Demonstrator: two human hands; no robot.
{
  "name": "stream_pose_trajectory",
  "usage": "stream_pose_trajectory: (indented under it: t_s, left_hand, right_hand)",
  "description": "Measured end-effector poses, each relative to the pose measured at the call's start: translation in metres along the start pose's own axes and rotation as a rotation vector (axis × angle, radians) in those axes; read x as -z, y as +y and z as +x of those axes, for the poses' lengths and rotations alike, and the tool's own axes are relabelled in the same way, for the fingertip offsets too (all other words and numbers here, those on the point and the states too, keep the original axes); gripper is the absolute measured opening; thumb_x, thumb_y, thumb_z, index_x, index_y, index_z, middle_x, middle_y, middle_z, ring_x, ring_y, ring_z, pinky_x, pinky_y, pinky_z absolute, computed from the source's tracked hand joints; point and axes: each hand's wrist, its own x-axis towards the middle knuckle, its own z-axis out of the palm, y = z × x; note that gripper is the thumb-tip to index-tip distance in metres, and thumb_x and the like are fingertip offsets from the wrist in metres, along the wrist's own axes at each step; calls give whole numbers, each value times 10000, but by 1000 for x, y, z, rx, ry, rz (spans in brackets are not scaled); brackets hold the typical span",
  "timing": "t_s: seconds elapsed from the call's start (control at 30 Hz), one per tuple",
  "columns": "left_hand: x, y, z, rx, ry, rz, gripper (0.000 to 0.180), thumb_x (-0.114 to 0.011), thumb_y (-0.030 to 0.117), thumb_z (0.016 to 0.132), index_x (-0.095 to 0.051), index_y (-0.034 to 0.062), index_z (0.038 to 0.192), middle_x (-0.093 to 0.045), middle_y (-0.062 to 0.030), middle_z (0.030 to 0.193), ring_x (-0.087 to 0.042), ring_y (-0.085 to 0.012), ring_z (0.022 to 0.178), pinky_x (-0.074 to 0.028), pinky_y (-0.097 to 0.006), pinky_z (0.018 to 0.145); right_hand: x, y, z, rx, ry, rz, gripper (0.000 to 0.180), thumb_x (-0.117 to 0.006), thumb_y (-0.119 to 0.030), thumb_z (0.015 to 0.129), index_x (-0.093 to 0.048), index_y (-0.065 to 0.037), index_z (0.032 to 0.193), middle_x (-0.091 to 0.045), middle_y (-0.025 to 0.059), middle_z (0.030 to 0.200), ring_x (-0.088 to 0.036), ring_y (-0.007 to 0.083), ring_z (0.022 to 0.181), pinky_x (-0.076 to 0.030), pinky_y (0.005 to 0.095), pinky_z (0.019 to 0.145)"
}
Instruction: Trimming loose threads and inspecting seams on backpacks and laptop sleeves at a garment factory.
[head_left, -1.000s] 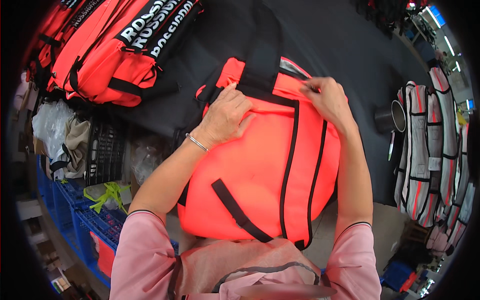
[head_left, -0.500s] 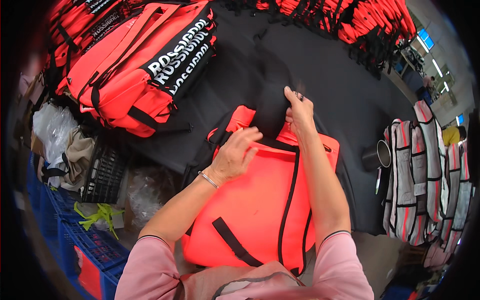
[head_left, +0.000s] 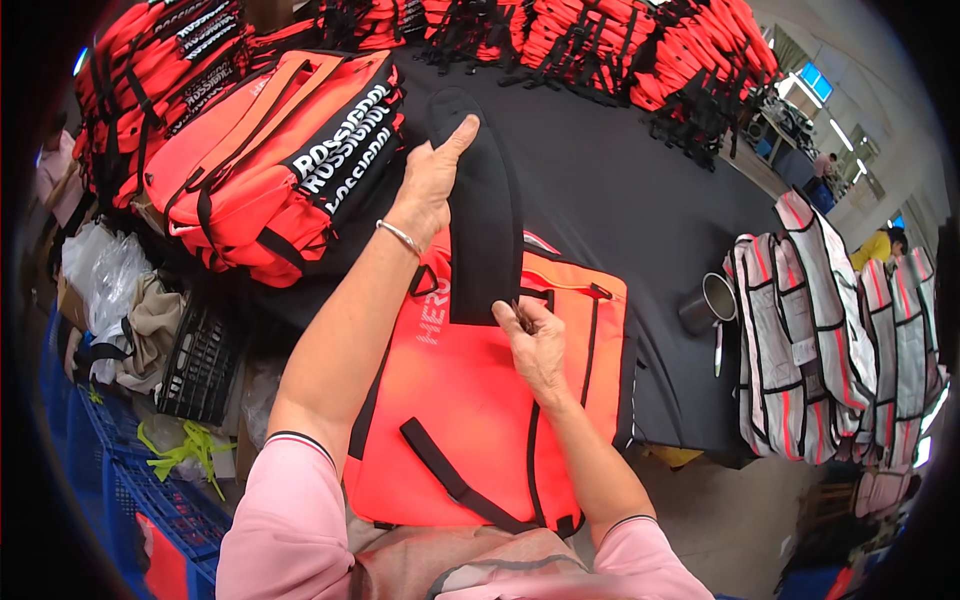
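A wide, long black padded strap [head_left: 485, 230] with a rounded far end stretches over the upper part of a bright orange-red bag [head_left: 455, 420]. My left hand [head_left: 430, 185] grips its left edge near the far end, thumb on top. At the strap's square near end, my right hand [head_left: 537, 345] pinches the right corner between thumb and fingers. The bag lies flat in front of me, partly on the black-covered table [head_left: 590, 190] and reaching to my body. A black webbing strap [head_left: 450, 475] runs loose across its lower part.
Stacked orange-red bags [head_left: 270, 170] stand at the left, with more piled along the far edge [head_left: 590, 45]. Grey bags [head_left: 810, 340] stand at the right beside a metal cup [head_left: 707, 303] and a pen [head_left: 718, 350]. Lower left are a black basket [head_left: 200, 360] and blue crates [head_left: 165, 500].
My left hand has moved up and away from the bag onto the black strap. My right hand has come down to its near end. The strap, blurred before, now lies stretched between them.
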Motion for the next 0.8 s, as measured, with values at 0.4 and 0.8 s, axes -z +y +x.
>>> stream_pose_trajectory:
  t_s: [0.4,0.8]
  left_hand:
    - [-12,-65,-197,171,-884,462,470,-645,169,897,-511,-28,1302,-641,-94,1129,-592,-155,1045,-476,-319,928]
    - [1,-57,-232,-406,-781,824,298,-817,107,677,-735,38,954,-508,-149,1330,-491,-291,1184,-419,-391,969]
  right_hand:
    - [98,-51,-66,63,204,-99,174,-726,-99,871,-660,1,997,-626,32,784,-567,56,693,-490,215,627]
    - [100,-2,-80,-271,-140,327,209,-753,-228,846,-638,-54,838,-569,-35,684,-465,41,554,-355,204,502]
